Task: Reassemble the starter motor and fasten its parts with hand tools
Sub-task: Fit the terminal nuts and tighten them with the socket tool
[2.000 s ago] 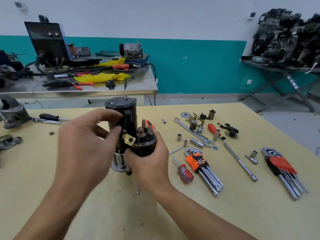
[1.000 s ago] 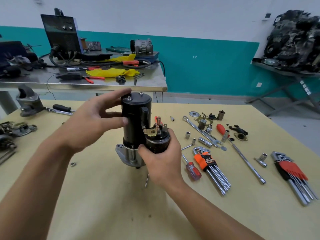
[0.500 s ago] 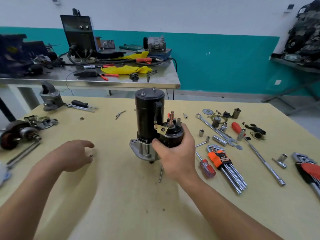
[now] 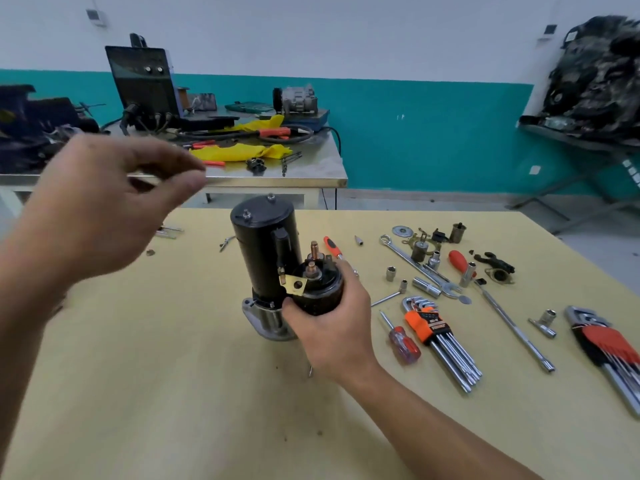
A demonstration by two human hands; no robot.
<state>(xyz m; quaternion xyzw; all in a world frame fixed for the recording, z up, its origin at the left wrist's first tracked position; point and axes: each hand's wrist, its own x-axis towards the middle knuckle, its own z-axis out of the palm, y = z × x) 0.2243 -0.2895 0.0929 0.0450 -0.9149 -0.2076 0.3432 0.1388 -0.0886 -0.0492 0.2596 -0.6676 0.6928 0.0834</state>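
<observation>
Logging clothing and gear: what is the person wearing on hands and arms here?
Nothing visible. The left hand and right hand are ungloved, with no rings, watch or wristband showing. Both forearms are bare to the frame edge, no sleeves in view. The left hand is blurred.

The starter motor (image 4: 266, 251) has a glossy black body over bare metal, on a matt yellowish table (image 4: 173, 393).
</observation>
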